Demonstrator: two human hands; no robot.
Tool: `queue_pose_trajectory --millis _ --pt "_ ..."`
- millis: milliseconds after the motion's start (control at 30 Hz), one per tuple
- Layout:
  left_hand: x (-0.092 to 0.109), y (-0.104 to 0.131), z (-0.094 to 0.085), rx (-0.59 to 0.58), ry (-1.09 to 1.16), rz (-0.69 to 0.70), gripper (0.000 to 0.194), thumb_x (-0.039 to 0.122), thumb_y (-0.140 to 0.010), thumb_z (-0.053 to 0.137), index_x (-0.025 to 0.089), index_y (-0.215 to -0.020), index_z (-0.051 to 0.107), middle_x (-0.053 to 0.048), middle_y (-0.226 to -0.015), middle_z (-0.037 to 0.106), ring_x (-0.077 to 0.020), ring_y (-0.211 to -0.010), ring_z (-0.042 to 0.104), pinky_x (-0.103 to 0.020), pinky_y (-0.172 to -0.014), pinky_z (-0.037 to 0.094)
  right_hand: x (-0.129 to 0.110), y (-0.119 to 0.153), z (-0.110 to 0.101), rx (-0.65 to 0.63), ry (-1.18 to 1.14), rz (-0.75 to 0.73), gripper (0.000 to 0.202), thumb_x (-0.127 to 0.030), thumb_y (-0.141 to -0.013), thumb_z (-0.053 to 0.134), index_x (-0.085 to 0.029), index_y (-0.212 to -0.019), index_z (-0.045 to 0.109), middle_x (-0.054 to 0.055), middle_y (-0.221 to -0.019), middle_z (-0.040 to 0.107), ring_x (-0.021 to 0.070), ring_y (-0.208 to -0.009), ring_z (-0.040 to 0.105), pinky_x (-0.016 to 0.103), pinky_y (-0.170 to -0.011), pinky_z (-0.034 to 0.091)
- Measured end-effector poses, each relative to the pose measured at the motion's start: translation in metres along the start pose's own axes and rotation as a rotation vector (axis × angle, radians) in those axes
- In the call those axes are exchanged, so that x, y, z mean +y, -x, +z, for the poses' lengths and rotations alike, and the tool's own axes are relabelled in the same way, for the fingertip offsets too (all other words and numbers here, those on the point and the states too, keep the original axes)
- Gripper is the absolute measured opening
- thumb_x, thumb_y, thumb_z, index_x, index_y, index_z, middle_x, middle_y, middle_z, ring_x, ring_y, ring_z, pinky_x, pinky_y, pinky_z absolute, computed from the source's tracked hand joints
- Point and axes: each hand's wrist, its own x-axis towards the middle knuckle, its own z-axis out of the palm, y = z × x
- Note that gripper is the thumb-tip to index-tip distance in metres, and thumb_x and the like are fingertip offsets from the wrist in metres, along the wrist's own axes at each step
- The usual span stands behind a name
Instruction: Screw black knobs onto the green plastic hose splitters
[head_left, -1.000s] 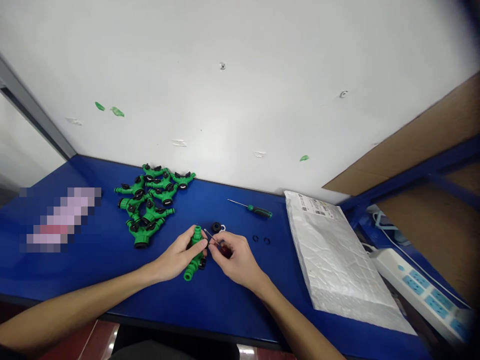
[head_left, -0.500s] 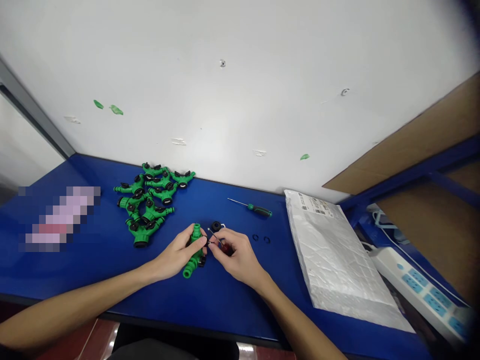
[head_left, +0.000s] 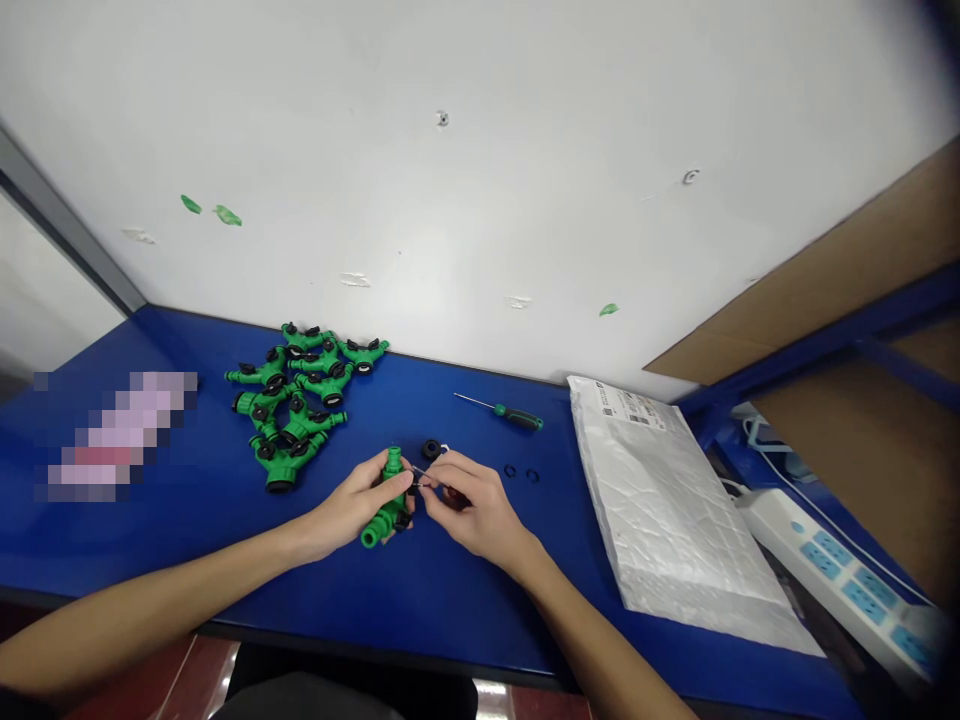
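My left hand point(head_left: 373, 497) is closed around a green two-way hose splitter point(head_left: 393, 466), whose two ends show above and below the thumb. In my right hand point(head_left: 471, 503) is a small screwdriver with a dark red handle point(head_left: 454, 497), its thin metal shaft pointing at the splitter's right side. Both hands' fingertips meet there, and they hide the exact contact. Just behind my fingers lies a round black part point(head_left: 431, 449) with a bit of white beside it. Two black rings point(head_left: 521, 474) lie to the right of my right hand.
Several green splitters with black valves point(head_left: 289, 465) are piled at the left. A green-and-black screwdriver point(head_left: 517, 417) lies behind the rings. A white padded mailer point(head_left: 675, 510) and a white power strip point(head_left: 840, 575) occupy the right side. A white wall point(head_left: 465, 220) closes off the back.
The splitter has turned slightly in my left hand, its lower end shifting left and up. The screwdriver's shaft has tilted lower, closer to the splitter. The whole view has shifted a little.
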Motion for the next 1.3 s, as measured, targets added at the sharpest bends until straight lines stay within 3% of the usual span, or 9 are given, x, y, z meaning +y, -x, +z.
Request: queue_pose_trajectory --millis 100,200,367,567,700,867,1000,1133,1300 --pt "0.001 0.001 0.002 -0.019 0.062 -0.035 0.039 0.053 -0.083 0.065 0.019 -0.092 0.049 0.000 -0.070 0.060 -0.0165 -0.063 0.061 -0.024 -0.047 0.044 0.001 0.001 0.001 0.011 0.001 -0.057 0.011 -0.015 -0.090 0.053 -0.018 -0.086 0.063 0.005 -0.081 0.060 0.0115 -0.058 0.048 0.025 -0.052 0.041" --pt "0.001 0.001 0.003 0.014 0.046 -0.019 0.039 0.053 -0.082 0.065 0.019 -0.092 0.049 0.001 -0.067 0.060 -0.0134 -0.057 0.059 -0.023 -0.047 0.044 0.001 0.000 0.003 0.043 -0.012 -0.010 0.006 -0.017 -0.088 0.057 -0.017 -0.084 0.062 0.003 -0.076 0.058 0.0106 -0.054 0.046 0.024 -0.050 0.040" --pt "0.002 0.002 0.003 0.049 0.021 -0.011 0.042 0.055 -0.080 0.067 0.019 -0.092 0.050 0.002 -0.068 0.060 -0.0116 -0.054 0.057 -0.022 -0.046 0.043 0.000 0.000 0.006 0.011 0.007 0.045 0.018 -0.021 -0.094 0.051 -0.017 -0.079 0.061 0.000 -0.065 0.054 0.0110 -0.054 0.046 0.025 -0.054 0.041" --pt "0.006 0.001 0.001 0.059 0.071 -0.051 0.034 0.049 -0.084 0.065 0.019 -0.089 0.049 0.000 -0.071 0.058 -0.0158 -0.062 0.062 -0.023 -0.045 0.042 0.005 0.001 -0.006 -0.038 0.083 -0.025 0.014 -0.015 -0.092 0.048 -0.018 -0.091 0.062 0.006 -0.083 0.062 0.0116 -0.058 0.049 0.024 -0.053 0.042" --pt "0.010 0.001 -0.002 0.085 0.093 -0.031 0.033 0.047 -0.084 0.066 0.020 -0.090 0.049 0.000 -0.073 0.058 -0.0167 -0.064 0.063 -0.024 -0.046 0.042 0.022 -0.002 -0.028 0.044 0.238 0.151 0.015 -0.024 -0.092 0.055 -0.018 -0.082 0.064 0.004 -0.073 0.061 0.0124 -0.055 0.049 0.025 -0.054 0.041" --pt "0.010 0.002 -0.003 0.064 0.107 -0.018 0.034 0.046 -0.083 0.067 0.019 -0.093 0.049 0.000 -0.072 0.059 -0.0176 -0.066 0.064 -0.024 -0.046 0.043 0.042 -0.004 -0.048 -0.036 0.392 0.291 0.016 -0.025 -0.085 0.060 -0.018 -0.072 0.066 0.001 -0.067 0.059 0.0130 -0.055 0.049 0.026 -0.055 0.040" --pt "0.005 0.001 -0.002 0.048 0.107 -0.005 0.037 0.048 -0.082 0.068 0.019 -0.094 0.048 0.000 -0.074 0.060 -0.0168 -0.066 0.064 -0.024 -0.048 0.044 0.026 -0.005 -0.035 0.041 0.213 0.333 0.018 -0.033 -0.087 0.062 -0.016 -0.085 0.067 0.002 -0.071 0.063 0.0108 -0.052 0.049 0.024 -0.053 0.041" --pt "-0.004 -0.001 0.000 0.019 0.082 0.010 0.041 0.054 -0.082 0.066 0.021 -0.094 0.045 0.003 -0.071 0.059 -0.0145 -0.062 0.063 -0.024 -0.050 0.048 0.005 -0.003 -0.005 -0.096 -0.204 0.321 0.030 -0.043 -0.083 0.069 -0.016 -0.096 0.067 0.000 -0.068 0.067 0.0083 -0.047 0.048 0.021 -0.045 0.039" --pt "-0.007 0.000 0.002 -0.065 0.052 -0.031 0.044 0.058 -0.082 0.063 0.021 -0.094 0.044 0.002 -0.069 0.060 -0.0142 -0.058 0.062 -0.024 -0.046 0.048 -0.003 0.001 0.006 -0.067 -0.125 0.208 0.026 -0.037 -0.092 0.059 -0.016 -0.077 0.063 0.000 -0.058 0.062 0.0092 -0.047 0.047 0.022 -0.047 0.040"
